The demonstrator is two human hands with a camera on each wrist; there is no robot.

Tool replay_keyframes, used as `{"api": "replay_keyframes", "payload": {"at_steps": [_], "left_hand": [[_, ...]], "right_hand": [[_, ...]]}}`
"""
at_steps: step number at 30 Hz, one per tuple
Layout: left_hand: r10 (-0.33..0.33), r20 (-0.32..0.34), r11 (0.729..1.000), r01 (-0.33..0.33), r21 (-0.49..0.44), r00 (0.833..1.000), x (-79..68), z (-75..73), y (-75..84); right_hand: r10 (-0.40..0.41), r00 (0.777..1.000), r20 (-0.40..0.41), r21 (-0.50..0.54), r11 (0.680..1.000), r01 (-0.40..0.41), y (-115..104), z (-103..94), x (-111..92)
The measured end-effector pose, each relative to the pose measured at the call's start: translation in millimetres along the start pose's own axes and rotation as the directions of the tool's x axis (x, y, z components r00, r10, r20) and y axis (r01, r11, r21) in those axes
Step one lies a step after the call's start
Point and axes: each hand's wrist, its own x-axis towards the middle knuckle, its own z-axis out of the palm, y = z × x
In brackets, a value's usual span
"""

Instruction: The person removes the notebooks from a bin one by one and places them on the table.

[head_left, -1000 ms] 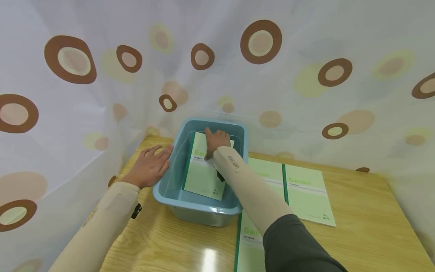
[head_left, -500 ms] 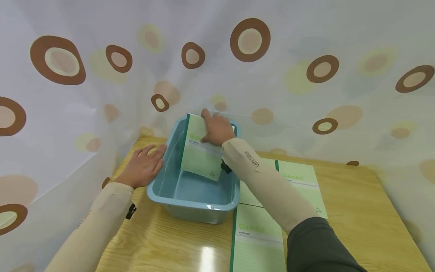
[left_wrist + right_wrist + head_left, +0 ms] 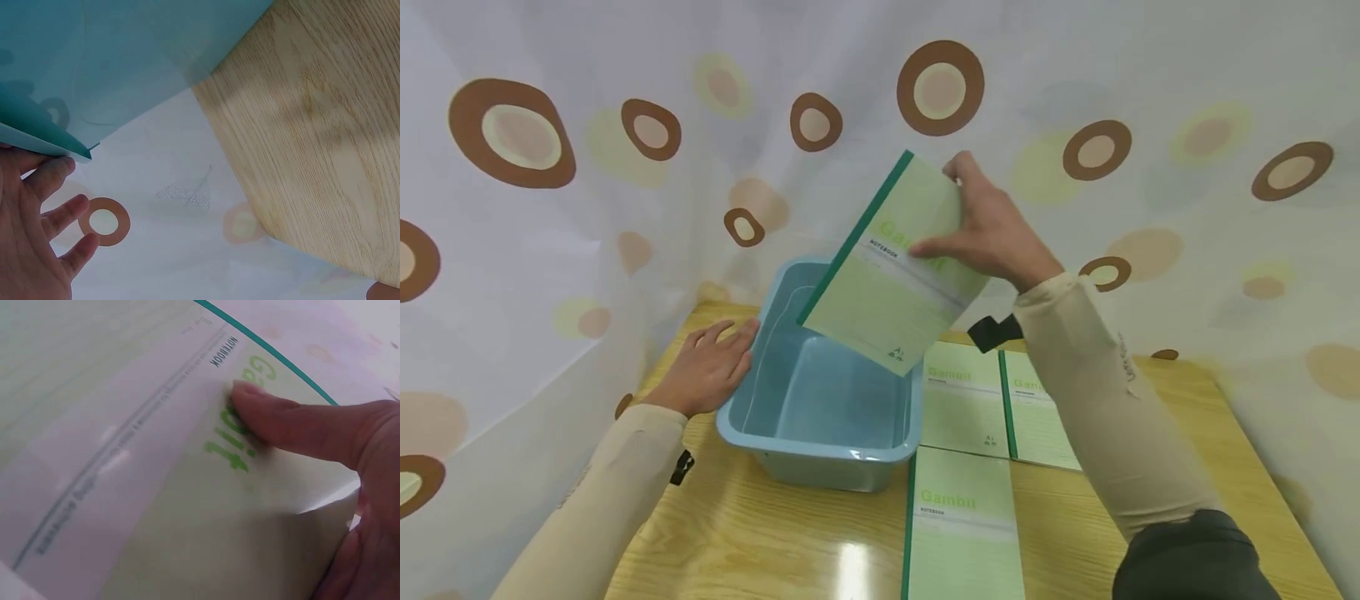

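A pale green notebook [image 3: 880, 292] with a dark green spine hangs tilted above the blue plastic basin [image 3: 820, 454]. My right hand [image 3: 1000, 233] grips its upper right edge, thumb on the front cover; the fingers behind are mostly hidden. In the right wrist view the thumb [image 3: 294, 422] presses on the cover lettering. At the basin's left side, my left hand [image 3: 711, 367] touches the rim with its fingers extended. From the left wrist view, the fingers [image 3: 65, 215] are loosely spread, with the uppermost against the rim's underside.
Three similar notebooks lie right of the basin: one beside it [image 3: 966, 417], another farther right [image 3: 1037, 425], partly behind my right forearm, and one in front [image 3: 962, 525]. The wooden tabletop [image 3: 760, 542] meets a spotted sheet [image 3: 865, 67] at the back and left.
My right hand has lifted the notebook out of the basin, moving up and right, and the notebook has tilted. My left hand has stayed at the rim. The head view has shifted slightly.
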Motion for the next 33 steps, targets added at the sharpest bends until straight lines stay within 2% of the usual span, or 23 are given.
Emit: {"api": "replay_keyframes", "payload": {"at_steps": [4, 7, 10, 14, 22, 27, 33], "left_hand": [[-0.005, 0.010, 1.000, 0.004, 0.002, 1.000, -1.2, -0.5, 0.6], [-0.003, 0.011, 1.000, 0.003, 0.000, 1.000, -2.0, -0.9, 1.9], [0.000, 0.010, 1.000, 0.000, -0.002, 1.000, -2.5, -1.7, 3.1], [0.001, 0.010, 1.000, -0.001, -0.004, 1.000, -2.8, -3.4, 3.6], [-0.004, 0.016, 1.000, 0.004, -0.013, 1.000, -2.5, -4.3, 2.9], [-0.003, 0.024, 1.000, 0.004, -0.016, 1.000, -2.4, -3.6, 3.6], [0.004, 0.018, 1.000, -0.003, -0.010, 1.000, -2.1, -3.6, 4.1]], "right_hand": [[0.004, 1.000, -0.023, 0.022, 1.000, -0.003, 12, -35.6, -31], [0.019, 1.000, -0.022, 0.008, 1.000, -0.019, 29, -55.9, -53], [0.062, 0.998, 0.002, -0.048, 0.997, -0.062, 51, -69.5, -73], [0.116, 0.993, 0.032, -0.134, 0.985, -0.111, 82, -78.0, -102], [0.151, 0.981, 0.118, -0.177, 0.976, -0.129, 143, -74.7, -152], [0.135, 0.969, 0.208, -0.228, 0.970, -0.086, 181, -57.9, -177], [0.091, 0.954, 0.285, -0.169, 0.985, -0.044, 217, -35.9, -199]]}}
